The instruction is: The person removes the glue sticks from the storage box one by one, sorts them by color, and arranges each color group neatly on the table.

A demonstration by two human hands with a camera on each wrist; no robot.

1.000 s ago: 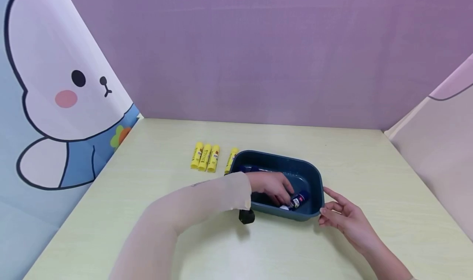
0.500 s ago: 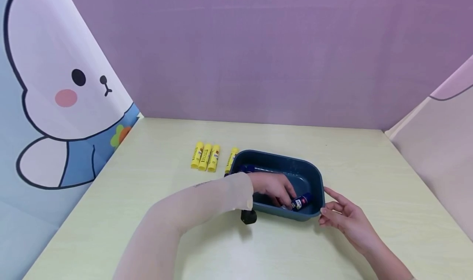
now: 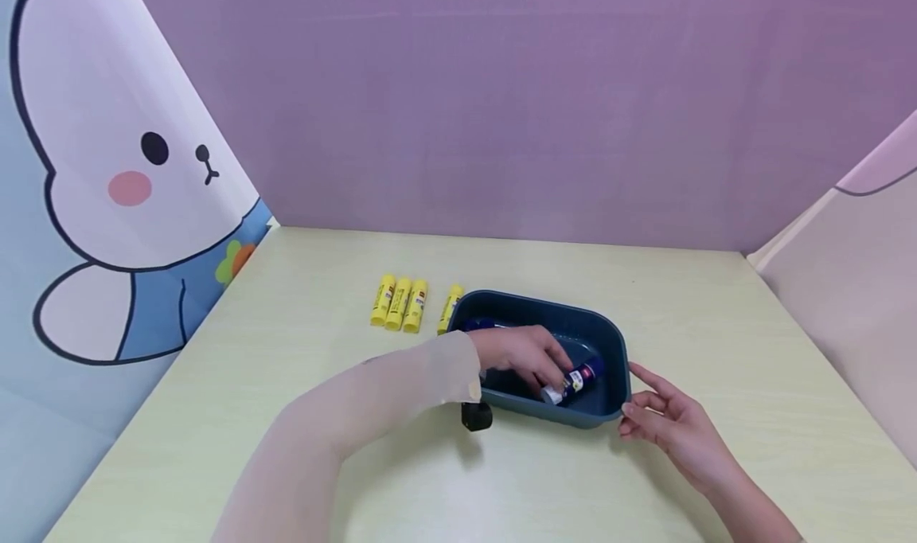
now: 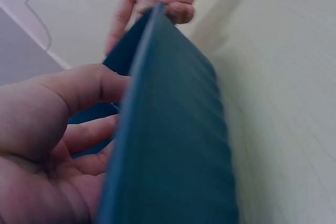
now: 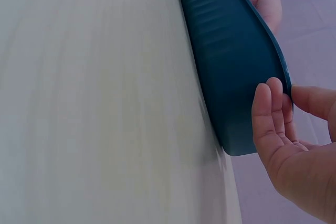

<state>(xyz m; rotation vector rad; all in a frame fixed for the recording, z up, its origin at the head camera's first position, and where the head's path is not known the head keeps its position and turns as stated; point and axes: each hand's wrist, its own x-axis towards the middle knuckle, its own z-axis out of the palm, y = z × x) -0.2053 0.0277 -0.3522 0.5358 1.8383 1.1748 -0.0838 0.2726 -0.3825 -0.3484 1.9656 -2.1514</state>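
Head cam: blue tube (image 3: 584,374) in bin (image 3: 539,408) (L-wrist cam: hidden).

A pale counter (image 3: 716,336) ran back to a purple wall (image 3: 501,113), flanked by a cartoon-printed blue sheet (image 3: 129,232) on the left and a whitish panel (image 3: 852,280) on the right.

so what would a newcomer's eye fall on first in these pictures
Probably the big white cartoon figure at the head view's left, beside the purple backdrop. Next, the bright yellow tubes on the table, three side by side and a fourth apart, by the left end of the dark teal tub. Then the tub itself, with the left grip inside at a dark blue tube and the right grip on the tub's right end.
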